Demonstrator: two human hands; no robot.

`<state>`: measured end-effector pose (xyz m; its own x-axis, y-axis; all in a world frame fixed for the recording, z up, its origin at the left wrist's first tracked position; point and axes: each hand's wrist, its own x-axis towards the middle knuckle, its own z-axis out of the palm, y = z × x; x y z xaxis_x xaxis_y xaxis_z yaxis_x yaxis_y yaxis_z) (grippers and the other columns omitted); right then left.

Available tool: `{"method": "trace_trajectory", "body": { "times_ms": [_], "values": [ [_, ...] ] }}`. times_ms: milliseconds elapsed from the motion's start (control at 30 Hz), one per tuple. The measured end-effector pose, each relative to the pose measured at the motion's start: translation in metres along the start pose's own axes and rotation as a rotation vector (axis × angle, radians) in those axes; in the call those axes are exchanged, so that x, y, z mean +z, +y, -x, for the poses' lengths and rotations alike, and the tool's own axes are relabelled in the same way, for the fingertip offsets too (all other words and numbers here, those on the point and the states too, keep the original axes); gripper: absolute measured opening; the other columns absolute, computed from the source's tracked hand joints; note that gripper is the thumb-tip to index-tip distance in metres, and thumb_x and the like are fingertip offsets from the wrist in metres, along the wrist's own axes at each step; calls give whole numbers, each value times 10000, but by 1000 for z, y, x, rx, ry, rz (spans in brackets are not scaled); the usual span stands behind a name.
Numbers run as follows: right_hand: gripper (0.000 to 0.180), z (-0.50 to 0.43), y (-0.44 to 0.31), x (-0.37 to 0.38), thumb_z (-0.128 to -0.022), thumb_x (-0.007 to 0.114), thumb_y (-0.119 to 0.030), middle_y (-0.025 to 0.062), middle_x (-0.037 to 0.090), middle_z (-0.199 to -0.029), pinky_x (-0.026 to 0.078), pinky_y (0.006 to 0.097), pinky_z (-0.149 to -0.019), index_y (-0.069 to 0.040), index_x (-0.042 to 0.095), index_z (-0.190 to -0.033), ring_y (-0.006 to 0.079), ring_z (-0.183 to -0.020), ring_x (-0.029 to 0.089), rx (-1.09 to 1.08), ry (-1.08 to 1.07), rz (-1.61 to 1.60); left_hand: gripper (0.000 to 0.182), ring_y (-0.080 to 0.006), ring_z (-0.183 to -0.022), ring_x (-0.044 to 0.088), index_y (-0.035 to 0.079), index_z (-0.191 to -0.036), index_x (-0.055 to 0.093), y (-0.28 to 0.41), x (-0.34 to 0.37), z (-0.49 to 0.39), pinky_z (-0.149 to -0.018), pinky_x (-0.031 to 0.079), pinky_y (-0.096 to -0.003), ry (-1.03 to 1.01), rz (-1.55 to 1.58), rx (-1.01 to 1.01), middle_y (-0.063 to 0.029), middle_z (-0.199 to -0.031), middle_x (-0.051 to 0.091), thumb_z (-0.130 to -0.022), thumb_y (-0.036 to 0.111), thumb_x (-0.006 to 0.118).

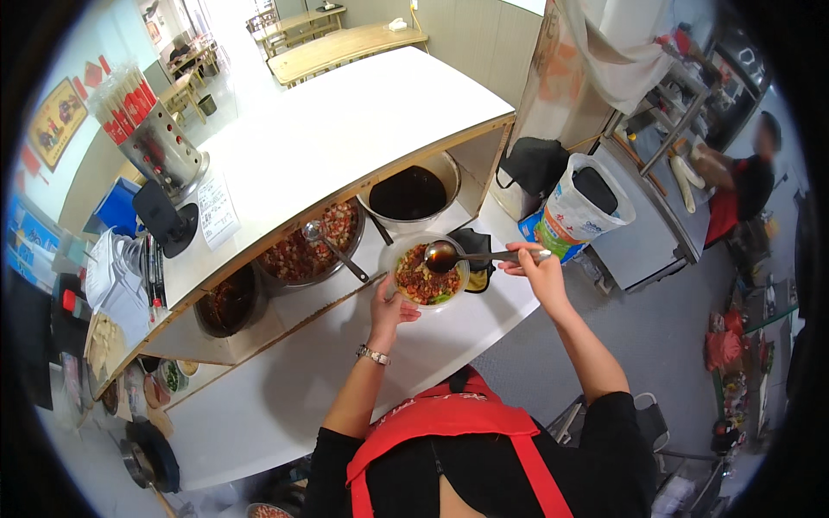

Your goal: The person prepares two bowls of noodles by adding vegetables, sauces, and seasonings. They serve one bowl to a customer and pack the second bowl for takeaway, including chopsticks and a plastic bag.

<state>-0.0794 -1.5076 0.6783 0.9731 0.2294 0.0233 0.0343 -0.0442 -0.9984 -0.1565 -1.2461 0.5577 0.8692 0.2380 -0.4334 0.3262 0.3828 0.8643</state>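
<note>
My right hand [539, 272] is closed around the handle of a metal ladle [442, 257], whose bowl holds dark liquid over a clear plastic bowl [464, 290]. In that bowl lie chopped, reddish-brown food and some green pieces. At the bowl's left side, my left hand [387, 312] touches or nearly touches the rim with spread fingers; firm contact cannot be told. Behind it stands a large pot of dark liquid [408, 193]. To the left, a metal basin of diced food [304, 249] has a slotted spoon [337, 249] resting in it.
A white raised shelf [363, 110] overhangs the pots. On it stand a metal chopstick holder [165, 152], a black stand [167, 220] and a paper slip [217, 210]. An open printed sack [576, 207] is at right. Farther right, another person [745, 184] handles long pieces of dough.
</note>
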Motion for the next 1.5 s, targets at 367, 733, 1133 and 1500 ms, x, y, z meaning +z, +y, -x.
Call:
{"method": "trace_trajectory", "body": {
  "times_ms": [367,733,1133,1500],
  "values": [
    [261,66,4,-19,-840,531,-4,142,624,-1038,521,281,-746,2,566,-1099,237,-879,644,-519,-262,518,546,-248,-580,649,114,-1409,212,-1,0,0,-501,550,-321,8,-32,4,-175,-744,634,-897,55,392],
    [333,-69,37,24,-960,441,-177,142,584,-1044,508,310,-862,60,468,-1192,247,-962,616,-167,0,-423,535,-227,-522,628,118,-1401,239,-6,-6,6,-464,527,-303,10,-25,12,-162,-701,637,-896,70,407],
    [339,-95,88,75,-917,519,-178,99,599,-1008,466,275,-747,15,484,-1194,144,-834,585,-182,-24,212,192,-123,-434,502,42,-1059,582,-39,-117,120,-411,407,-247,505,-4,147,-46,-566,551,-898,125,517],
    [359,90,79,148,-962,362,-106,73,556,-1021,414,226,-636,-18,404,-1307,108,-786,526,-178,-399,149,199,-127,-587,582,28,-1028,571,-68,-182,231,-564,496,-259,983,359,520,-57,-707,620,-929,110,419]
  ]
}}
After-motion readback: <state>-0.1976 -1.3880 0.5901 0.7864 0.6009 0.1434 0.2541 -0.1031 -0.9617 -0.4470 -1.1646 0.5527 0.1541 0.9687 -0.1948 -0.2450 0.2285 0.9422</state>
